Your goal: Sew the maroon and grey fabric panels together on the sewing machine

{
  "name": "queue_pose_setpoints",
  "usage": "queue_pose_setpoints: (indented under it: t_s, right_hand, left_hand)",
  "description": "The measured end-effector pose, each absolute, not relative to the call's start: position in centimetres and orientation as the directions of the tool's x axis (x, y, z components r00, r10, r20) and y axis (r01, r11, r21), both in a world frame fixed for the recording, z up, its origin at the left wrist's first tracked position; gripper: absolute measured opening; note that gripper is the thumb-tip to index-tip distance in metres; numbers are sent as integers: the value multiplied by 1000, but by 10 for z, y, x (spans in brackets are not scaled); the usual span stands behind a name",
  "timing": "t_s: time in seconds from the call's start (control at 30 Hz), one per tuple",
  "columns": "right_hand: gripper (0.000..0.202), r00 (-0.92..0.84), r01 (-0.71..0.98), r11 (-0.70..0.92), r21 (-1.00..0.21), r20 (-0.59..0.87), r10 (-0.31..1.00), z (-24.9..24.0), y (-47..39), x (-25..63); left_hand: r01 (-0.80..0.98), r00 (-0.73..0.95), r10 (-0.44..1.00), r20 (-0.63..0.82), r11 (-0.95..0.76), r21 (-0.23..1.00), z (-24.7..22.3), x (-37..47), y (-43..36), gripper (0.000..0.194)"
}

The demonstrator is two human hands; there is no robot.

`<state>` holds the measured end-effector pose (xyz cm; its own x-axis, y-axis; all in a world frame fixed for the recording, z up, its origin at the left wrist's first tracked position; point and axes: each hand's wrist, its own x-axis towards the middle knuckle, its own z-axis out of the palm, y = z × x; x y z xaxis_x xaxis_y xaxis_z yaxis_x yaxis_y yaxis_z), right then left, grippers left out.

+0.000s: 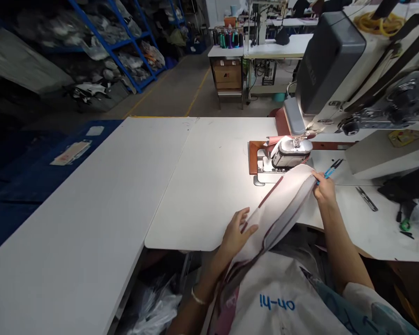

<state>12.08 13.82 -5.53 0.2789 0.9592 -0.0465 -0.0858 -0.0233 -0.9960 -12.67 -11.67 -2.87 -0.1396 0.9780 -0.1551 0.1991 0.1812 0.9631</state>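
Observation:
A long white fabric piece (282,200) with dark red edging stretches from my lap up to the sewing machine's raised arm bed (291,153). My left hand (238,232) holds its lower left edge loosely, with the thumb over the cloth and the fingers along its side. Near the far end, my right hand (324,187) pinches the fabric's right edge. Blue-handled thread snips (331,170) are also in that hand, blades pointing up and right. The sewing machine's head (330,60) rises above the bed, and its lamp lights the needle area. Reddish material (274,140) lies behind the bed.
The white tabletop (202,186) extends left of the machine. Metal snips (366,199) lie at right, near a black item (407,186) and a green-handled tool (405,225). Blue shelving (125,42) and thread spools (228,39) stand farther back.

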Motion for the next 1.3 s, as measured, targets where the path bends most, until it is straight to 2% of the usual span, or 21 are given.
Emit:
queue_pose_setpoints:
  t_s: [0.07,0.13,0.2,0.3,0.33,0.4,0.47,0.53,0.63,0.7,0.8,0.87,0.93,1.0,1.07,1.3]
  right_hand:
    - [53,334,-34,-10,-999,-21,942,-66,146,121]
    - [49,355,30,-16,-999,-5,935,-70,146,122]
    - [41,374,243,32,-969,124,919,-65,136,127]
    - [35,262,667,119,-736,380,887,-41,100,138]
    - [38,193,722,125,-680,372,908,-31,83,139]
    - [45,24,697,155,-700,239,971,-14,52,136]
    - [40,-211,597,239,-766,137,968,-6,28,124]
    - [37,-332,570,304,-764,124,935,-8,19,109]
    - [38,-295,677,352,-647,200,934,-17,19,93]
    - [35,-307,697,390,-601,241,921,-19,18,90]
    - [36,-440,679,484,-553,222,870,-15,7,94]
    - [38,-532,713,557,-425,188,825,-12,-3,101]
    - [39,-602,738,627,-248,179,778,-11,-12,110]
    - [40,-658,720,683,-120,195,728,-11,-16,119]
    - [40,-707,677,733,-58,225,671,-11,-16,127]
    - [36,-781,598,801,22,239,577,-8,-13,136]
  left_hand:
    - [478,-143,989,47,27,878,-18,-115,-124,64]
    - [633,-46,993,112,-58,772,-15,-100,-126,65]
    - [691,1,995,104,-75,719,-20,-85,-122,55]
    - [672,-38,995,97,-46,739,-38,-70,-111,42]
    - [644,-61,994,95,-34,764,-43,-67,-107,40]
    - [586,-114,989,93,-9,810,-48,-62,-101,36]
    - [561,-151,983,107,-3,828,-47,-57,-93,34]
    - [559,-154,981,121,-14,829,-44,-52,-85,29]
    - [485,-134,988,72,2,875,-44,-48,-72,15]
    - [341,-141,990,-24,71,937,-49,-50,-65,10]
    - [69,-140,979,-149,160,985,-60,-57,-59,13]
    - [-53,-125,976,-178,172,984,-65,-62,-57,18]
    - [-134,-100,975,-199,185,973,-68,-64,-54,21]
    - [-196,-66,971,-230,214,957,-68,-65,-52,24]
    - [-233,-45,966,-253,236,943,-67,-65,-50,25]
    - [-215,-43,963,-265,250,944,-64,-65,-49,23]
